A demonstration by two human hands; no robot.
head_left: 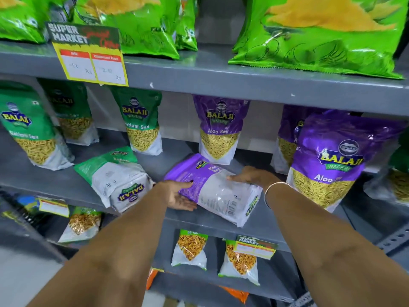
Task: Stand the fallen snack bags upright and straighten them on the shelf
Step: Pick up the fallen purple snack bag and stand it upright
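Observation:
A purple Aloo Sev bag (218, 191) lies flat on its front on the grey middle shelf (66, 185), back side up. My left hand (180, 193) grips its left edge, thumb on top and fingers underneath. My right hand (247, 176) presses on its right upper side. Left of it a green Ratlami Sev bag (117, 178) also lies fallen, untouched. Behind them stand an upright purple bag (220, 127) and an upright green bag (141, 122).
More upright bags stand at left (28, 127) and right (327, 158). Bright green bags (318, 34) fill the top shelf, whose edge carries a yellow price tag (90, 56). Small snack packs (191, 249) sit on the lower shelf.

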